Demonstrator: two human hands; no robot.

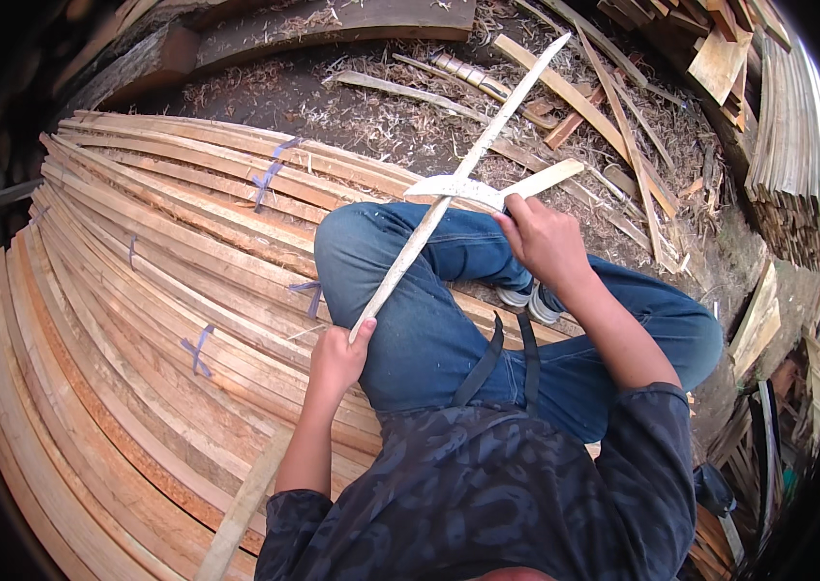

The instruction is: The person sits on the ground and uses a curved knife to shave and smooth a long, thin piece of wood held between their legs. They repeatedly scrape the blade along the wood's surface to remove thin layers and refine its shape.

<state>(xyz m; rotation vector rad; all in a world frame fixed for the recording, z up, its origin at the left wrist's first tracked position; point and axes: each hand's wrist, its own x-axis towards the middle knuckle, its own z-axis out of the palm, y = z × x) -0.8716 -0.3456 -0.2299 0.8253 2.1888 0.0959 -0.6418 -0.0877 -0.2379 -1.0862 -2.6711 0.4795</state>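
My left hand is closed around the near end of a long pale wooden stick. The stick slants over my left thigh, up and away to the right, and narrows to a point at its far end. My right hand is closed at the right end of a knife with a whitish, slightly curved blade. That blade lies across the stick near its middle, just beyond my left knee. A flat pale wooden piece sticks out past my right knuckles; whether it is the knife's handle I cannot tell.
I sit on long wooden slats, bundled with purple ties. Beyond my knees, shavings and loose strips cover the ground. A thick timber lies at the far edge. Stacked thin boards stand at the right.
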